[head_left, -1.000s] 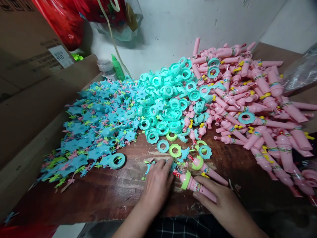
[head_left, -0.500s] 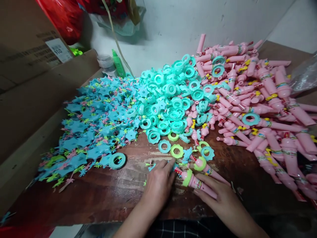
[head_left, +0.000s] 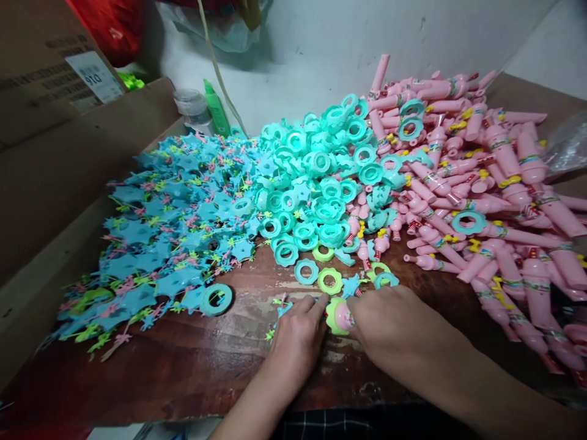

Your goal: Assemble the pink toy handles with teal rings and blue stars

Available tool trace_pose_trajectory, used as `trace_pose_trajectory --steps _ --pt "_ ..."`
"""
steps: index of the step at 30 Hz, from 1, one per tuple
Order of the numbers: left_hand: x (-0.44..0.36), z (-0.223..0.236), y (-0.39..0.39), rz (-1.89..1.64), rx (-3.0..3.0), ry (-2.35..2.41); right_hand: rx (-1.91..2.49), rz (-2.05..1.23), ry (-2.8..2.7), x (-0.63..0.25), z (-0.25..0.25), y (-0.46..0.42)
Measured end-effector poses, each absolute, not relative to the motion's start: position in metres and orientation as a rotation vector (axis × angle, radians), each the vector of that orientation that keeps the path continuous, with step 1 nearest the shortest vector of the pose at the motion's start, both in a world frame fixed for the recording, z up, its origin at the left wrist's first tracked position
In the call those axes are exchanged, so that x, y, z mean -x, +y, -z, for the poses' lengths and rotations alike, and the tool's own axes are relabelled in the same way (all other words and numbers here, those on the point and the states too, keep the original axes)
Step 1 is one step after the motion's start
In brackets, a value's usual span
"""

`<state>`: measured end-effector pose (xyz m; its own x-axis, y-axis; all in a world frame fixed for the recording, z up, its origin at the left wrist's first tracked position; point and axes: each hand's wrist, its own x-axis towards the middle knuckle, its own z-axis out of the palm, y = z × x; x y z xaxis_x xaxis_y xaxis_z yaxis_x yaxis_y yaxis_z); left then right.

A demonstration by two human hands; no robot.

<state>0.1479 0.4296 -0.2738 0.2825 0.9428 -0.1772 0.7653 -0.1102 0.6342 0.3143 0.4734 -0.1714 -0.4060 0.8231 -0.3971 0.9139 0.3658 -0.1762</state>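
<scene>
My right hand [head_left: 389, 321] is wrapped around a pink plastic toy tube [head_left: 345, 318], hiding most of it. A lime-green scalloped ring [head_left: 335, 318] sits around its rounded end, which faces left. My left hand [head_left: 298, 330] rests on the table, fingers closed together beside that end; whatever they pinch is hidden. Small blue and green star-like pieces [head_left: 280, 308] lie by its knuckles. Just beyond the hands are a loose lime ring [head_left: 330, 281], a turquoise ring [head_left: 306, 271] and a blue star piece [head_left: 351, 285].
A heap of blue star pieces with tiny palm shapes [head_left: 169, 232] covers the left. Turquoise rings [head_left: 321, 162] are piled in the middle, pink toy tubes [head_left: 495, 153] on the right. A cardboard box [head_left: 82, 153], a green bottle [head_left: 215, 107] and a jar [head_left: 191, 109] stand at left.
My right hand has turned over and closed around the pink tube, which is now mostly covered and more end-on. My left hand has stayed nearly in place. The view has shifted slightly.
</scene>
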Motion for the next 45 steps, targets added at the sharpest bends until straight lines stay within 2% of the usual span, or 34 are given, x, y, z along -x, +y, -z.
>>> trace_pose_trajectory --steps 3,6,10,12,15,19,22,27,33,35,37,40,42,45 --pt "-0.143 0.271 0.429 -0.316 -1.913 1.543 -1.591 0.578 2.333 -0.326 0.177 0.471" --pt "-0.129 0.263 0.433 -0.374 -1.917 1.575 -1.764 0.604 2.476 -0.354 0.206 0.447" --pt "-0.111 0.252 0.448 -0.397 -1.919 1.724 -2.003 0.124 2.773 -0.372 0.256 0.409" --pt "-0.109 0.251 0.457 -0.25 -1.987 1.706 -2.049 0.07 2.805 -0.373 0.266 0.401" --pt "-0.113 0.255 0.465 -0.147 -2.07 1.619 -2.085 0.116 2.841 -0.39 0.26 0.415" --pt "-0.122 0.256 0.48 -0.368 -2.194 1.662 -2.341 -0.287 2.48 -0.452 0.254 0.466" --pt "-0.133 0.251 0.497 -0.379 -2.44 1.442 -2.342 -0.323 2.318 -0.49 0.264 0.502" --pt "-0.144 0.248 0.514 -0.199 -2.59 1.226 -2.295 -0.257 2.307 -0.501 0.277 0.52" --pt "-0.127 0.26 0.504 -0.334 -2.487 1.164 -2.473 -0.109 2.345 -0.486 0.27 0.496" --pt "-0.122 0.261 0.5 -0.459 -2.363 1.248 -2.522 0.059 2.473 -0.469 0.262 0.48" --pt "-0.119 0.257 0.496 -0.583 -2.172 1.325 -2.523 0.36 2.623 -0.445 0.253 0.463" --pt "-0.12 0.246 0.491 -0.585 -1.927 1.29 -2.36 0.771 2.685 -0.403 0.246 0.439" --pt "-0.12 0.238 0.489 -0.557 -1.824 1.231 -2.237 0.891 2.665 -0.381 0.249 0.43" --pt "-0.117 0.228 0.49 -0.591 -1.695 1.335 -2.221 0.87 2.557 -0.364 0.255 0.427"
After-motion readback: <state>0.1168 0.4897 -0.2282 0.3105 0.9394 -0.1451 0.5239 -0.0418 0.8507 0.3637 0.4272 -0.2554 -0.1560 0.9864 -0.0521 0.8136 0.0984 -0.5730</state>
